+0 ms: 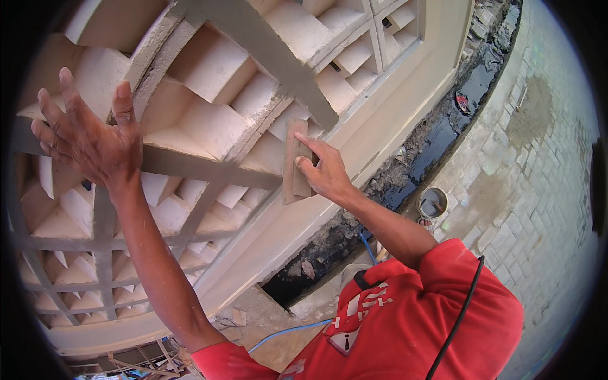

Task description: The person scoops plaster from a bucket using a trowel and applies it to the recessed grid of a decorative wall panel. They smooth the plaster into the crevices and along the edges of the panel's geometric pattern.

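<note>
At the left, the left hand [95, 149] was raised in front of the lattice [209, 63], its fingers spread and released, holding nothing; whether the palm touched the blocks could not be told. If it did lean there, a slip into one of the deep recesses could have scraped the knuckles or upset the person's balance.

A grey band [209, 170] crossed the lattice toward the smooth border [361, 139]. If its coat was soft, a brush of the left forearm could have marked it.

The float [290, 171] stood on edge at the band's right end, beside the border; contact with either was unclear. A tilted blade would likely have gouged the coat or left a ridge at that corner.

The right hand [324, 170] had its fingers closed around the float from the right. A loose or wet hold could have let it twist and drop toward the ditch [437, 147], which ran just beyond the border with dark water in it.

Near the ditch, the blue hose [367, 246] could have caught a foot. Farther right, the bucket [434, 190] stood close to the ditch's edge, where a knock might have tipped it.
</note>
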